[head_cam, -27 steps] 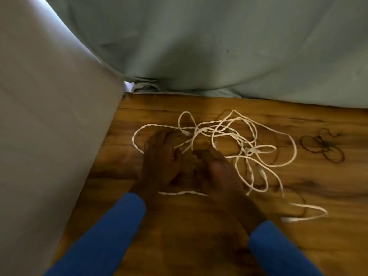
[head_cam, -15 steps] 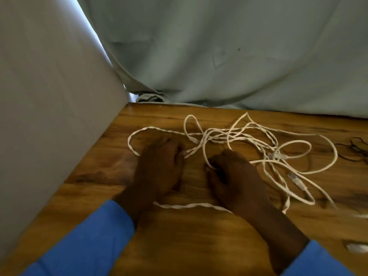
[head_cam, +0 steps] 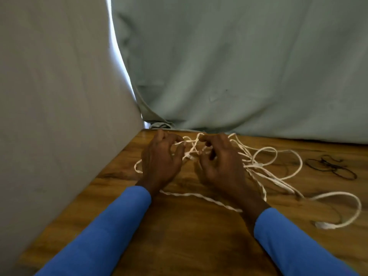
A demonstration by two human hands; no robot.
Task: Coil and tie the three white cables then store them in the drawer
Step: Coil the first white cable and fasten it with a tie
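A tangle of white cables (head_cam: 258, 166) lies spread over the wooden table (head_cam: 189, 236), loops trailing to the right, with a white plug end (head_cam: 323, 225) near the right front. My left hand (head_cam: 159, 160) and my right hand (head_cam: 221, 162) are raised over the left part of the tangle. Each pinches strands of the knot (head_cam: 191, 152) between them. A twisted strand (head_cam: 199, 198) runs under both wrists. No drawer is in view.
Several thin black ties (head_cam: 330, 166) lie on the table at the right. A grey fabric panel (head_cam: 59, 116) closes off the left side. A pale green cloth (head_cam: 239, 66) hangs behind the table's far edge.
Both hands have lifted off the table and moved toward the far edge, picking up strands of the tangle. The camera has tilted upward.
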